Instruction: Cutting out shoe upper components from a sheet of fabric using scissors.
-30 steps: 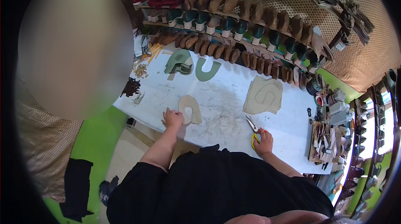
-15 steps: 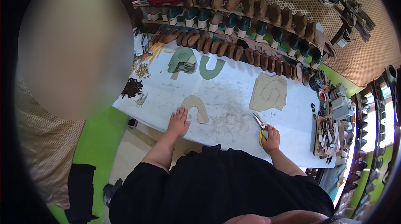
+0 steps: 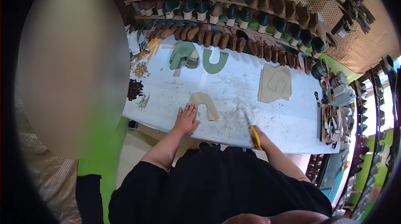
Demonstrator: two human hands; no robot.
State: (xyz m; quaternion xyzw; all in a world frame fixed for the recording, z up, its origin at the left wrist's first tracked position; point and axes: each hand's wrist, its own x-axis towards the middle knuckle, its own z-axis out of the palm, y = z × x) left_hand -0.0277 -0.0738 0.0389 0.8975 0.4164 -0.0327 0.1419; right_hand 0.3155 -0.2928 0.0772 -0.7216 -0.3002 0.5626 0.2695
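Observation:
My left hand [image 3: 186, 119] lies flat, its fingers on one leg of a beige U-shaped cut piece [image 3: 209, 106] near the table's front edge. In my right hand [image 3: 262, 138] is a pair of scissors [image 3: 256, 136] with yellow handles. Their blades point away from me and to the left, raised near the table's front edge and smeared by motion. Farther right lie beige sheets [image 3: 267, 92] with a curved outline drawn on top. Beyond the left hand sit a stack of green curved pieces [image 3: 181, 52] and a separate green U-shaped piece [image 3: 215, 68].
Rows of brown shoe lasts [image 3: 225, 40] and green-topped lasts [image 3: 232, 13] stand along the far side of the white table [image 3: 234, 90]. At the left are gold bits [image 3: 141, 70] and a dark pile [image 3: 135, 89]; at the right, a tool box [image 3: 332, 126].
My right hand has lifted the scissors off the table and moved them left. My left hand stays on the beige U-shaped piece. The view has shifted slightly.

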